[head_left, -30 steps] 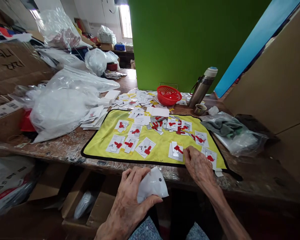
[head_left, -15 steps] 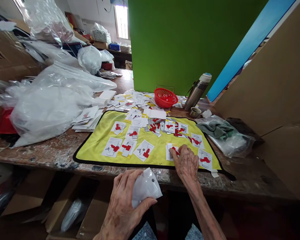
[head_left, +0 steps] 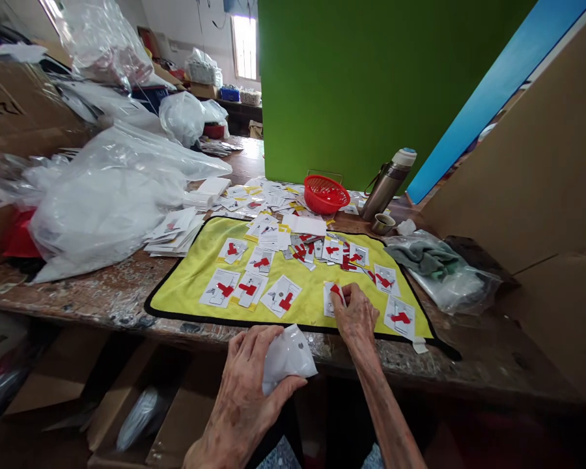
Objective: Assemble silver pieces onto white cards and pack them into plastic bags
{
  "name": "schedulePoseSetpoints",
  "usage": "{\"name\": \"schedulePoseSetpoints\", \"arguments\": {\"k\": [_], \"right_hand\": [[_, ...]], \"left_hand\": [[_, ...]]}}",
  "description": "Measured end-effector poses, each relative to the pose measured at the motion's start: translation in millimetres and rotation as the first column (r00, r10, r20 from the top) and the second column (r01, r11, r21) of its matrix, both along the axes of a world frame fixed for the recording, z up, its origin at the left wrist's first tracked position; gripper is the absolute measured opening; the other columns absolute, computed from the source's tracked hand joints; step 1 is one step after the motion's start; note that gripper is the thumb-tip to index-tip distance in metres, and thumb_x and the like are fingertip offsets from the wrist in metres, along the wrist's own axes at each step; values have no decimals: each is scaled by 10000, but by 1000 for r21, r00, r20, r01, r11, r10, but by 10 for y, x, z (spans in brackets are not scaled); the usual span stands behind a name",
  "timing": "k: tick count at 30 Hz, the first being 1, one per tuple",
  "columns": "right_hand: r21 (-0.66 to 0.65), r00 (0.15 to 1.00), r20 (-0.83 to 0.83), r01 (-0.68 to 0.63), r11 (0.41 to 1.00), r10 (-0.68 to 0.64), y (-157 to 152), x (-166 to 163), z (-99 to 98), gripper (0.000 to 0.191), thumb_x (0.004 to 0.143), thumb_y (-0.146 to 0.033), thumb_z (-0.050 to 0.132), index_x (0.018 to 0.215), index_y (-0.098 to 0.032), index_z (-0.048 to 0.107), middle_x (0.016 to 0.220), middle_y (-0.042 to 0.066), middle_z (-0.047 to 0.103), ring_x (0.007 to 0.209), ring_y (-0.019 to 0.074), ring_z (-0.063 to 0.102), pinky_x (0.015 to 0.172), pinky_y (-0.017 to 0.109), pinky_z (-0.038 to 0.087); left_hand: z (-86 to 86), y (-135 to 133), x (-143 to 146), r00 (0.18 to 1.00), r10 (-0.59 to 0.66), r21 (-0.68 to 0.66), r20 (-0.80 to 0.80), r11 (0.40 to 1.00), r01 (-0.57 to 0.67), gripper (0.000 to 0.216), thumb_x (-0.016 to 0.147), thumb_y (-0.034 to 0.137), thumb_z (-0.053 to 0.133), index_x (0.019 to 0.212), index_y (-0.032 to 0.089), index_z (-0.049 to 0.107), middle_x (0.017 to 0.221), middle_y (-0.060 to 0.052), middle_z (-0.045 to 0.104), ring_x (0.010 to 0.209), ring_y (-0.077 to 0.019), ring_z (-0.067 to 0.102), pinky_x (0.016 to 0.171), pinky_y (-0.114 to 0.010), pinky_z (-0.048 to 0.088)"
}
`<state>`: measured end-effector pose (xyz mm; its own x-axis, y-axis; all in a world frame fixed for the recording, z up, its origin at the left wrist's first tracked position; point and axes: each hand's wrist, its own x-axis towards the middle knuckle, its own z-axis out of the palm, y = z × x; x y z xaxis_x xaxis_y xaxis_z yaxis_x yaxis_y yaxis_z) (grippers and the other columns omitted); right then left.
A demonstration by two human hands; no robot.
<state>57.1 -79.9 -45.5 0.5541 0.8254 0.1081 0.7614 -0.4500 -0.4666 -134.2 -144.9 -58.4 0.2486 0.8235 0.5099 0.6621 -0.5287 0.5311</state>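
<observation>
While the left grip (head_left: 244, 384) curls closed around a crumpled white plastic pouch (head_left: 289, 359), the right grip (head_left: 355, 317) pinches a red-marked card (head_left: 333, 298) lightly at its edge, keeping it flat on the yellow mat (head_left: 200, 303) on the table (head_left: 78, 299).

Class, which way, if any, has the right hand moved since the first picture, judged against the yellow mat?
Yes: the right hand has moved left across the yellow mat, and its fingers are now on a card.

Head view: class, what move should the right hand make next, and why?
The right hand should probably slide the white card a little along the yellow mat, because its fingers rest on it, while the left hand holds a white plastic bag.
</observation>
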Motion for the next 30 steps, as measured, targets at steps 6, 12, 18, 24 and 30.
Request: {"name": "schedulePoseSetpoints", "arguments": {"k": [6,12,18,24,30], "right_hand": [[154,998,-30,-50,987,55,11,-40,-44,82,779,-229,465,701,-207,453,705,38,635,733,226,584,727,356,309],[294,822,-523,-76,953,227,39,240,11,186,644,-367,586,656,-221,470,564,-29,534,540,152,475,562,284,359],[211,474,-779,-417,884,410,-195,419,398,339,674,-469,677,804,-195,527,766,-5,577,702,146,518,606,247,410],[44,425,-696,-780,624,579,-249,443,575,217,794,-400,590,829,-191,545,791,-11,522,745,142,481,626,236,398],[-116,380,-624,-909,399,683,-76,516,632,173,795,-358,593,838,-202,533,750,-47,518,671,116,443,561,216,332]], "left_hand": [[27,47,76,1000,-7,-38,21,999,8,580,646,261,779,1139,238,475,1038,-54,641,930,-254,592,802,-416,494],[60,80,104,998,5,-181,64,983,7,524,656,280,766,1114,228,516,1033,-51,643,917,-244,589,809,-412,492],[167,177,161,996,-18,-313,93,948,47,490,675,294,754,1103,220,526,1038,-54,629,954,-241,576,835,-419,488],[183,257,195,993,-101,-300,62,947,115,570,661,274,776,1158,216,505,1103,-70,609,1026,-252,558,882,-432,478],[197,317,159,978,-209,-272,4,941,202,610,674,300,768,1211,213,491,1146,-78,599,1079,-255,531,944,-442,446]]}}
